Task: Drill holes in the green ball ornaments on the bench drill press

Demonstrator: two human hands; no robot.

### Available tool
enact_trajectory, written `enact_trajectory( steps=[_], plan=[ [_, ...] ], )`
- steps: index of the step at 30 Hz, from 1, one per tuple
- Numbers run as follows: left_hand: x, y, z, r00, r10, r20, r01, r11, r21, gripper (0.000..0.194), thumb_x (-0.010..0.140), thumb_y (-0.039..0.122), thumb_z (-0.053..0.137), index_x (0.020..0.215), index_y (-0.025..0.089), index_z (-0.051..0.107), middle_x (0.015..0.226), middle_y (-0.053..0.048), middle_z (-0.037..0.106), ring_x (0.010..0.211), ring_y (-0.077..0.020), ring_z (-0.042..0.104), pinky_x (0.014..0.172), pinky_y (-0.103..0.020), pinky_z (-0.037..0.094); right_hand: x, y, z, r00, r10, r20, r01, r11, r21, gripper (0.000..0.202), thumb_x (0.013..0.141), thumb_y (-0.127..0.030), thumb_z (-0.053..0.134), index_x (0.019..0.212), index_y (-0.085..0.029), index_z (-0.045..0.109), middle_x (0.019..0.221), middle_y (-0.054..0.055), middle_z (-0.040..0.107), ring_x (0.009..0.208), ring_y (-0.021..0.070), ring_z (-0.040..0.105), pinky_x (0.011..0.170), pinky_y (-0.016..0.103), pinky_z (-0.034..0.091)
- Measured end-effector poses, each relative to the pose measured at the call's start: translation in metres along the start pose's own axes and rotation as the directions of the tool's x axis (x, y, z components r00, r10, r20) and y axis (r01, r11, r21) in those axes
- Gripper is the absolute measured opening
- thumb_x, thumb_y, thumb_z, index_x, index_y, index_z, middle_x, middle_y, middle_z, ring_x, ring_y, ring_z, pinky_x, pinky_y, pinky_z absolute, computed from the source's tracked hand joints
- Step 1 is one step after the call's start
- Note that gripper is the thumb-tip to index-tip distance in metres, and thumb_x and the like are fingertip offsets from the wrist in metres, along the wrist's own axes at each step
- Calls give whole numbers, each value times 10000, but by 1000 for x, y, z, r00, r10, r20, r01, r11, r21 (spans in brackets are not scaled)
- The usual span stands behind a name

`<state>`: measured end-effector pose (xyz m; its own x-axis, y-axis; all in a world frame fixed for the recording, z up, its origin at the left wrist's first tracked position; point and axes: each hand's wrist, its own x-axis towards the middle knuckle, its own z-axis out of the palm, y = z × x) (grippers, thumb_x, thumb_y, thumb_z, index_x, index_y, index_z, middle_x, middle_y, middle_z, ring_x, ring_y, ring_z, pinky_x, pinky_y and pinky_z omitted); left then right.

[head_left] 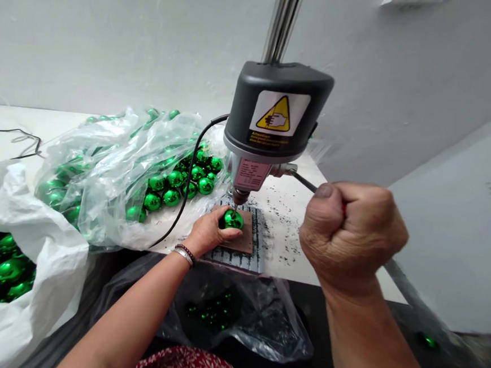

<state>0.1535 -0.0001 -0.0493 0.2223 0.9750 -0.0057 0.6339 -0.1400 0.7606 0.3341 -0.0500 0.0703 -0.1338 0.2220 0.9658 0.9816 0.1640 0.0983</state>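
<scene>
A black and grey drill press (277, 107) with a yellow warning label stands at the middle of the table. Under its chuck (240, 197), a shiny green ball (233, 219) rests on a brown board (246, 235) over the slotted metal base. The drill bit meets the top of the ball. My left hand (212, 230) grips that ball from the left, fingers behind and thumb in front. On the right, my right hand (350, 229) is wrapped round the end of the press lever (303, 180).
Clear plastic bags (112, 196) of green balls lie on the white table (286, 210) at left. A white sack (52, 265) of balls is nearer. An open plastic bag (260, 321) with balls hangs below the front edge. Dark shavings surround the base; a black cable (185, 188) curves left.
</scene>
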Motion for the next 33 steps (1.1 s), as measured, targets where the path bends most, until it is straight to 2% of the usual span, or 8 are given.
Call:
enact_trajectory(
  steps=[14,17,19,21,24,26,30,33],
  plan=[
    [0,-1,-1,1000,17,1,-17,1000,-15,614,695,476,740,1260,286,594,1085,-16,703,1037,-243,641,951,-348,472,-30,-8,2,1000,23,-6,-22,992,123,87,851,-178,461,765,-193,455,670,15,535,646,122,459,626,275,337],
    [0,-1,-1,1000,19,-4,-19,1000,-21,624,696,465,739,1268,266,588,1090,-30,704,1018,-245,647,925,-353,486,-5,-4,5,996,88,-20,-86,990,111,155,886,-237,429,748,-181,472,640,13,512,606,103,427,578,257,296],
    [0,1,-2,999,35,-5,-35,999,-39,594,696,440,742,1244,257,601,1088,-27,705,1014,-237,645,928,-349,485,25,1,8,979,194,61,-200,971,132,260,917,-321,373,753,-161,494,632,14,499,565,81,371,556,238,261],
    [-3,2,-4,997,74,6,-73,995,-70,548,698,404,744,1210,254,618,1083,-13,705,1014,-221,641,939,-334,480,54,4,11,916,328,231,-361,925,117,332,929,-382,332,787,-141,511,658,14,495,567,62,353,582,226,262],
    [-14,2,-13,993,117,11,-114,983,-143,553,697,353,751,1219,234,613,1125,-13,697,1050,-208,628,972,-320,464,79,5,15,828,441,346,-481,876,37,322,939,-372,327,834,-131,513,708,11,494,614,56,386,653,237,282],
    [-26,-2,-23,988,139,66,-124,973,-193,600,683,336,766,1248,216,604,1172,-36,688,1094,-217,616,999,-333,451,82,4,17,821,452,350,-490,871,26,305,941,-357,331,833,-133,507,719,9,499,636,59,410,678,244,291],
    [-46,-10,-48,964,172,203,-127,968,-216,708,633,342,815,1290,198,595,1240,-96,665,1099,-250,615,989,-376,464,76,3,19,849,443,288,-486,869,92,273,918,-324,365,799,-132,519,732,15,535,650,56,427,676,247,299],
    [-40,-9,-62,988,132,75,-120,982,-147,556,778,371,690,1297,198,588,1229,-95,668,996,-216,637,932,-359,491,74,4,21,859,441,260,-480,871,105,288,912,-319,363,797,-125,543,725,25,544,645,57,437,658,250,293]
  ],
)
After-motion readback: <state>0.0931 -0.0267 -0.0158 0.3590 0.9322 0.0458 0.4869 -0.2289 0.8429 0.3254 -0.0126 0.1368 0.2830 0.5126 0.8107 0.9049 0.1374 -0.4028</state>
